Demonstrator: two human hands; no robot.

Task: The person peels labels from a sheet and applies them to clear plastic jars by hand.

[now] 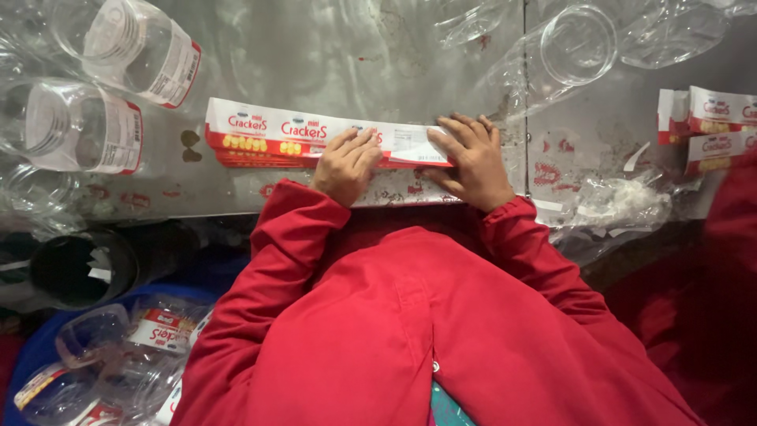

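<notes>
Pressing flat w/ both hands: left hand [345,164] & right hand [471,160] lie on the label stack [268,136], fingers spread open, not gripping, so labels stay neat on the metal table [331,47] near clear jars [75,126].

Scuffed grey metal worktable [331,47], dim floor [631,272] beneath, light flat overhead.

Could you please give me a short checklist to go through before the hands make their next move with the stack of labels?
1. Left hand on the label stack: ok, fingers curled on its near edge.
2. Right hand on the stack: ok, spread flat over its right end.
3. Stack lies flat on the metal table: ok.
4. Top label separated from the rest: cannot tell.
5. Labelled clear jars clear of the stack: ok, apart at left.
</notes>
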